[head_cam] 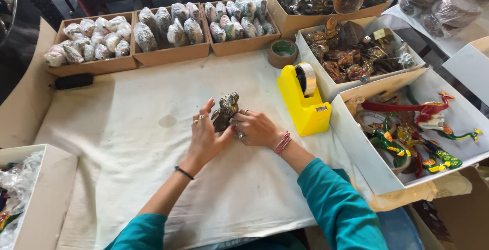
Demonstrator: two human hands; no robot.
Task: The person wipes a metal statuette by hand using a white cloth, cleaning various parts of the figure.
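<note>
Hands: your left hand (pixel 204 135) and right hand (pixel 254 127) meet at the middle of the table, both closed around a small dark metal figurine (pixel 225 111); your left fingers are spread against its left side, your right fingers curl on its right.
Figurine: held just above the cloth, upright, tilted slightly.
Far left: a black oblong object (pixel 74 81) lies on the cloth, near a cardboard tray (pixel 91 66) of small wrapped bundles.
Near left: a white box (pixel 43 199) with crinkled plastic inside, cut off by the picture's edge.
Far middle: two more cardboard trays (pixel 173 54) of wrapped bundles stand side by side, well apart from your hands.
Right of your hands: a yellow tape dispenser (pixel 305 97) stands nearest, with a roll of brown tape (pixel 282 51) beyond it.
Far right: a white box of brass pieces (pixel 316 59), a cardboard box of metalware (pixel 290 20) behind it, and a white box of painted bird figures (pixel 356 143) nearer you.
Hard to tell: the figurine's exact shape; bagged round items (pixel 453 8) at the far right are blurred by plastic.
Surface: a cream cloth (pixel 153 148) with a faint round stain covers the table; dark floor shows beyond.
</note>
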